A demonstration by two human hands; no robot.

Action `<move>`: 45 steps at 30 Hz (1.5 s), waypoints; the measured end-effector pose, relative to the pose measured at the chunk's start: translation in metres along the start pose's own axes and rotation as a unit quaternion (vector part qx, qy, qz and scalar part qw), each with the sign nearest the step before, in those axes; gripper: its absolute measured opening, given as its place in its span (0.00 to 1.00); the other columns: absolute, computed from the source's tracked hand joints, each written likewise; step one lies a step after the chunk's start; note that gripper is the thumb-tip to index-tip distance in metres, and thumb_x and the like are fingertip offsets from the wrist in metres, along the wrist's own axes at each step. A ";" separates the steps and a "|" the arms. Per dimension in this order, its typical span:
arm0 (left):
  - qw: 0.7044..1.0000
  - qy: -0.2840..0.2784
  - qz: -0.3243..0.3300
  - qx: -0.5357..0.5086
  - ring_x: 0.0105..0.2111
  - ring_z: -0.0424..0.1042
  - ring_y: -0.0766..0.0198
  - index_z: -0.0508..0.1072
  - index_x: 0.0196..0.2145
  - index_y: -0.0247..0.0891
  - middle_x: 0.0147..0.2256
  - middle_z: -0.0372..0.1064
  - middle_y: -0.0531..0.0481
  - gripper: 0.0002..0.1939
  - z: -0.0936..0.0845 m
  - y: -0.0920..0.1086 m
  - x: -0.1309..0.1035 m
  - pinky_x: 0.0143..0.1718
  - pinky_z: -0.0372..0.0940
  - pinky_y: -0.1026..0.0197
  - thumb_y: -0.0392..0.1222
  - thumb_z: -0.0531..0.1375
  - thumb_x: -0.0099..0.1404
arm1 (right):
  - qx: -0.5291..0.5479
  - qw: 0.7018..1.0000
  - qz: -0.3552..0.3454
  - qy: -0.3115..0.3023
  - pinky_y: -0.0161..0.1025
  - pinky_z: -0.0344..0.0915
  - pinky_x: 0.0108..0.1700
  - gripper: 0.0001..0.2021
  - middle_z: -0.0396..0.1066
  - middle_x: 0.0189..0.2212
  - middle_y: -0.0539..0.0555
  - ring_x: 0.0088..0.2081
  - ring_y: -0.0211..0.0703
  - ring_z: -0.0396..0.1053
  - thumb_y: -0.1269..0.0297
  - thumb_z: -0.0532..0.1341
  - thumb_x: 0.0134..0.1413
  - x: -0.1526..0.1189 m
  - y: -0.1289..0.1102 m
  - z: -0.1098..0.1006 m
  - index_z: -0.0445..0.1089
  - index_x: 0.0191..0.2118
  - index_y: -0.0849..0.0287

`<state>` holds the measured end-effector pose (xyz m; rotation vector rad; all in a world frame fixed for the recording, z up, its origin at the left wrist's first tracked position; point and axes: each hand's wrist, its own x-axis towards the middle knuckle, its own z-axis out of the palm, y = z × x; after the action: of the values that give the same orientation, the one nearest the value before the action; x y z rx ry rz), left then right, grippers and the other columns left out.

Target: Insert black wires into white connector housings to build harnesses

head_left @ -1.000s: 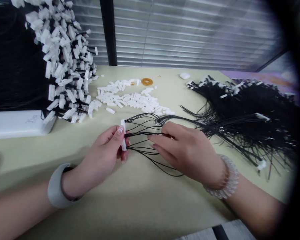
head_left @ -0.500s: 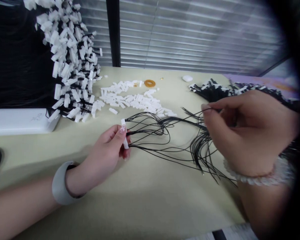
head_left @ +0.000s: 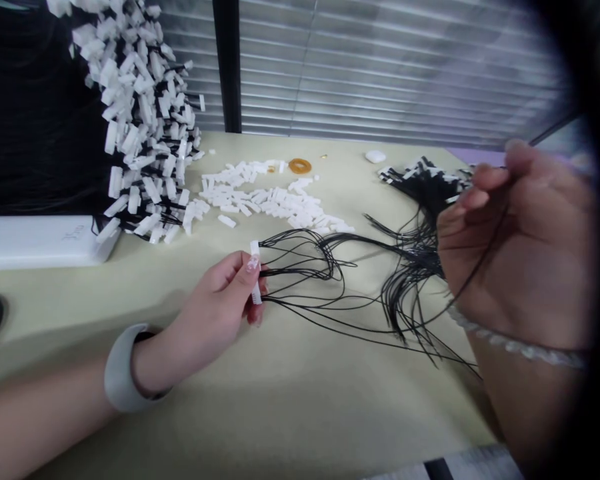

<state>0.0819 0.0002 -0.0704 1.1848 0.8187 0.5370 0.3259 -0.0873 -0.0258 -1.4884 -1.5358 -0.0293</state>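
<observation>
My left hand (head_left: 227,287) pinches a narrow white connector housing (head_left: 255,287) between thumb and fingers, upright above the table. Several thin black wires (head_left: 300,300) run from the connector's right side and spread toward a tangled bundle (head_left: 415,267). On the right my right hand (head_left: 520,247) is raised with its palm turned into view, fingers curled. A single black wire (head_left: 483,257) crosses the palm up to the fingertips, where it appears pinched; its tip cannot be made out. A beaded bracelet circles the right wrist, and a grey band is on the left.
Loose white connector housings (head_left: 285,203) lie mid-table beside a roll of amber tape (head_left: 300,165). A tall heap of wired white connectors (head_left: 135,120) stands at left behind a white box-like device (head_left: 37,241). Black wires with white ends (head_left: 425,180) lie at the right back.
My right hand has risen and moved right, turning its palm into view and drawing the wire up with it. My left hand with the connector has shifted slightly right and down.
</observation>
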 end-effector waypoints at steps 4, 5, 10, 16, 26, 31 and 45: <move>1.000 -0.014 -0.005 0.026 0.19 0.59 0.73 0.63 0.30 0.38 0.26 0.60 0.55 0.13 0.000 0.000 -0.001 0.20 0.55 0.69 0.50 0.51 0.64 | 0.213 0.957 0.191 0.054 0.31 0.53 0.15 0.20 0.65 0.32 0.51 0.17 0.29 0.53 0.66 0.53 0.58 -0.007 -0.018 0.018 0.54 0.56 0.45; 0.999 -0.015 -0.003 0.031 0.19 0.60 0.73 0.63 0.30 0.37 0.26 0.60 0.55 0.13 0.000 0.000 -0.001 0.20 0.55 0.69 0.50 0.51 0.64 | 0.238 0.951 0.197 0.000 0.29 0.53 0.14 0.24 0.66 0.30 0.50 0.16 0.28 0.53 0.66 0.54 0.57 -0.010 -0.024 0.024 0.50 0.58 0.44; 0.998 -0.019 0.005 0.057 0.19 0.60 0.72 0.63 0.30 0.38 0.25 0.60 0.54 0.13 -0.001 0.001 -0.003 0.20 0.55 0.69 0.50 0.50 0.64 | 0.253 0.918 0.215 -0.218 0.29 0.65 0.22 0.11 0.69 0.30 0.51 0.22 0.30 0.64 0.66 0.57 0.55 -0.021 -0.043 0.042 0.65 0.45 0.56; 0.998 -0.027 0.003 0.061 0.19 0.61 0.71 0.62 0.29 0.38 0.25 0.61 0.54 0.13 0.000 0.003 -0.003 0.20 0.55 0.68 0.50 0.50 0.64 | 0.157 0.939 0.204 -0.229 0.25 0.58 0.19 0.06 0.66 0.24 0.49 0.20 0.28 0.60 0.64 0.59 0.52 -0.023 -0.044 0.046 0.71 0.33 0.60; 0.998 -0.024 0.004 0.058 0.18 0.60 0.72 0.62 0.28 0.38 0.24 0.60 0.55 0.13 0.000 0.003 -0.003 0.19 0.55 0.69 0.49 0.51 0.64 | 0.150 0.935 0.211 -0.243 0.26 0.57 0.20 0.07 0.65 0.22 0.49 0.21 0.29 0.59 0.64 0.59 0.52 -0.022 -0.043 0.046 0.70 0.29 0.61; 1.000 -0.005 0.003 0.023 0.18 0.60 0.73 0.63 0.28 0.38 0.25 0.61 0.55 0.13 0.000 0.001 -0.002 0.19 0.55 0.69 0.49 0.51 0.64 | 0.148 0.911 0.254 -0.288 0.27 0.54 0.19 0.07 0.63 0.19 0.48 0.20 0.29 0.56 0.63 0.59 0.51 -0.022 -0.042 0.042 0.71 0.28 0.61; 0.998 0.024 -0.041 0.037 0.18 0.58 0.74 0.65 0.30 0.38 0.25 0.61 0.55 0.12 0.001 0.005 -0.002 0.17 0.55 0.70 0.51 0.53 0.62 | 0.171 0.858 0.314 -0.368 0.28 0.50 0.18 0.11 0.62 0.18 0.49 0.19 0.30 0.55 0.57 0.59 0.51 -0.020 -0.039 0.037 0.71 0.29 0.61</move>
<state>0.0816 0.0001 -0.0656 1.2036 0.9307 0.4726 0.2699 -0.0902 -0.0362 -1.7178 -1.4085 1.2624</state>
